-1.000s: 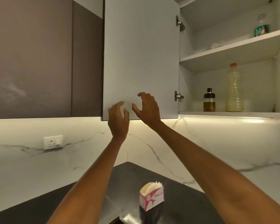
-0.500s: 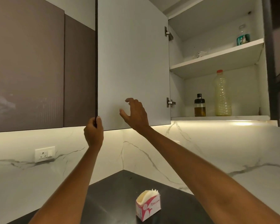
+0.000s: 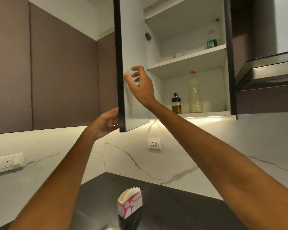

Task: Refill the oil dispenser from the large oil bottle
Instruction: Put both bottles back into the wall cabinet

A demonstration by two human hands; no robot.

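Observation:
Both bottles stand on the lower shelf of the open wall cabinet. The oil dispenser (image 3: 176,103) is a small glass bottle with a black cap and a little amber oil. To its right is the large oil bottle (image 3: 195,93), tall clear plastic with a red cap and pale oil. The white cabinet door (image 3: 133,47) is swung out, nearly edge-on to me. My left hand (image 3: 106,123) holds the door's dark edge near its bottom corner, with the fingertips hidden behind it. In front of the door's inner face my right hand (image 3: 140,85) is raised, fingers loosely spread, holding nothing, left of the dispenser.
The upper shelf (image 3: 186,63) carries a green-labelled bottle (image 3: 212,41) and a small pale item. A range hood (image 3: 266,72) juts out to the right of the cabinet. A red-and-white napkin box (image 3: 129,205) stands on the black counter (image 3: 181,206). Wall sockets (image 3: 154,143) sit on the marble backsplash.
The door has swung further open, from facing me to nearly edge-on, with my left hand on its edge. My right hand has risen toward the cabinet opening.

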